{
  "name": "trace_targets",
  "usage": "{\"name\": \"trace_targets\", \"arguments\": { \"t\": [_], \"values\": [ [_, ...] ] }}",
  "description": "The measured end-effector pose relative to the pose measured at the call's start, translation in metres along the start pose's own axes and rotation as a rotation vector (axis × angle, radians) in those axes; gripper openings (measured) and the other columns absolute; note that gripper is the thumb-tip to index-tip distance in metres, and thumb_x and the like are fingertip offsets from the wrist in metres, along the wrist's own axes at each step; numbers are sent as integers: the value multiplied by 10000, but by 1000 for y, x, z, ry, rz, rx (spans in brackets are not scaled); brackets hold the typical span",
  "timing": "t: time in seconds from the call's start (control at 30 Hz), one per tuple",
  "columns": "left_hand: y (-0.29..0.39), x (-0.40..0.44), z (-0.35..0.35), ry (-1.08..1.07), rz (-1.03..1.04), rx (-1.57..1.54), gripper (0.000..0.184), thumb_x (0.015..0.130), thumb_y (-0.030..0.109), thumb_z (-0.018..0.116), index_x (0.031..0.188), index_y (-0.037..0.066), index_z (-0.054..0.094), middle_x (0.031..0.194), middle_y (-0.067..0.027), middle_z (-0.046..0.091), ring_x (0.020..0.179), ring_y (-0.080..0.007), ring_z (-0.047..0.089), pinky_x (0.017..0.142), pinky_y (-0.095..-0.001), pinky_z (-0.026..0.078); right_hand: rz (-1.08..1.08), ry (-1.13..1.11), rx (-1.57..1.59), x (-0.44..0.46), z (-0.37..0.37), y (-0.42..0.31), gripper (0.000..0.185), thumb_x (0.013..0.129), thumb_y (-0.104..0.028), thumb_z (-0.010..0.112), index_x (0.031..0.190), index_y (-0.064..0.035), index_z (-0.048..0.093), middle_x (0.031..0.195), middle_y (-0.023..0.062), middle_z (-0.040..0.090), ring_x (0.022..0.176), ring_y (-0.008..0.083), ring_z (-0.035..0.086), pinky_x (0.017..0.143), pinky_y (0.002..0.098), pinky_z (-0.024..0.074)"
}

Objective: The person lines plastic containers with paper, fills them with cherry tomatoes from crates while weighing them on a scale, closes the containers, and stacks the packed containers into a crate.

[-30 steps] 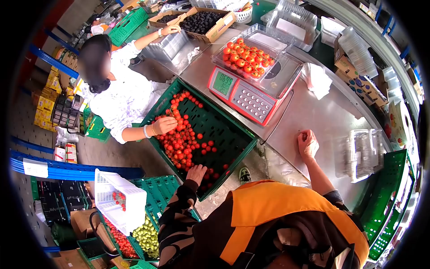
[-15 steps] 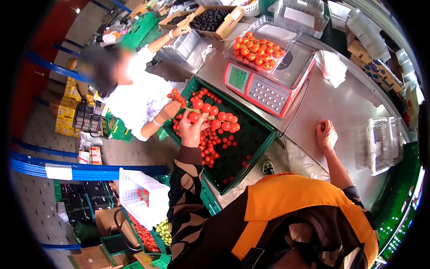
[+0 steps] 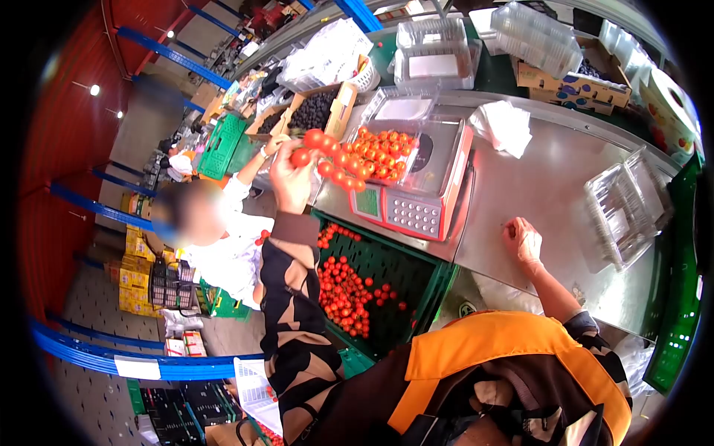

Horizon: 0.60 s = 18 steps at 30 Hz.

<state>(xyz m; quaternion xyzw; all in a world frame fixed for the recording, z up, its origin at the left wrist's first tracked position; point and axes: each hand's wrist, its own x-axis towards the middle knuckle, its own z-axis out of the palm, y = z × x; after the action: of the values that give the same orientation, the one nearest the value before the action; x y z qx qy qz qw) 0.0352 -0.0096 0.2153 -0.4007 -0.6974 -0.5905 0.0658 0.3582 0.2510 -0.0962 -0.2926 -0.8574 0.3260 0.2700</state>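
My left hand (image 3: 291, 178) is closed on a vine of cherry tomatoes (image 3: 338, 161), raised above the table edge and partly overlapping the scale in view. Behind it, an open clear clamshell (image 3: 407, 154) filled with cherry tomatoes sits on the red scale (image 3: 413, 215). My right hand (image 3: 523, 241) rests on the steel table with its fingers curled; whether anything is in them is hidden. Below the scale, a dark green crate (image 3: 444, 286) holds loose and vined cherry tomatoes (image 3: 346, 297).
A co-worker in white (image 3: 230, 260) stands beyond the crate at left, one arm near boxes of dark fruit (image 3: 316, 111). White papers (image 3: 502, 128) lie right of the scale. Empty clamshells (image 3: 625, 208) are stacked at the right. Blue shelving beams (image 3: 186, 366) cross the left.
My left hand reached into the crate, took hold of a tomato vine and lifted it up toward the scale. The view has shifted. My right hand stays on the table.
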Motion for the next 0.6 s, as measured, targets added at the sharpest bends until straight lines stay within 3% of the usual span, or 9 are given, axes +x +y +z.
{"name": "trace_targets", "arguments": {
  "t": [0.03,0.1,0.13,0.27,0.4,0.5,0.6],
  "values": [
    [-4,15,11,-81,86,88,239,827,-129,628,1018,9,587,941,-101,666,869,-214,684,719,-298,551,6,-4,-6,0,1,1,81,770,-94,644,829,-102,590,765,76,613,736,272,627,649,393,510],
    [-3,41,28,-264,484,646,320,766,-151,596,1018,46,605,924,-111,645,839,-272,673,713,-343,530,19,-14,-22,0,1,1,80,767,-93,641,827,-103,589,770,77,615,741,276,628,651,396,511],
    [-15,49,36,-322,524,738,373,736,-145,550,1027,79,609,926,-121,619,847,-338,652,699,-393,512,29,-16,-32,1,0,-1,81,764,-100,640,825,-104,587,781,77,620,751,281,630,657,404,513],
    [-64,58,69,-520,650,951,221,814,-16,559,995,109,587,897,-94,572,844,-305,633,709,-416,519,34,-33,-44,1,-2,-2,82,764,-114,640,827,-103,589,798,78,628,764,283,634,667,409,517],
    [-104,40,90,-694,481,1032,238,820,9,548,1016,139,586,934,-87,535,915,-291,618,752,-422,512,55,-56,-42,1,-2,-3,91,760,-118,642,838,-105,596,810,72,636,779,282,638,678,408,521],
    [-102,33,90,-668,348,919,219,871,72,590,1078,138,612,974,-108,554,935,-296,612,778,-424,503,45,-47,-54,2,-4,-8,95,759,-116,646,838,-101,594,807,71,635,776,280,638,679,406,521],
    [-82,23,74,-493,328,619,137,856,46,648,992,58,630,992,-104,612,909,-309,630,799,-380,508,25,-34,-43,1,-3,-6,101,758,-113,651,840,-95,594,795,67,632,769,279,638,675,404,519]
  ]
}}
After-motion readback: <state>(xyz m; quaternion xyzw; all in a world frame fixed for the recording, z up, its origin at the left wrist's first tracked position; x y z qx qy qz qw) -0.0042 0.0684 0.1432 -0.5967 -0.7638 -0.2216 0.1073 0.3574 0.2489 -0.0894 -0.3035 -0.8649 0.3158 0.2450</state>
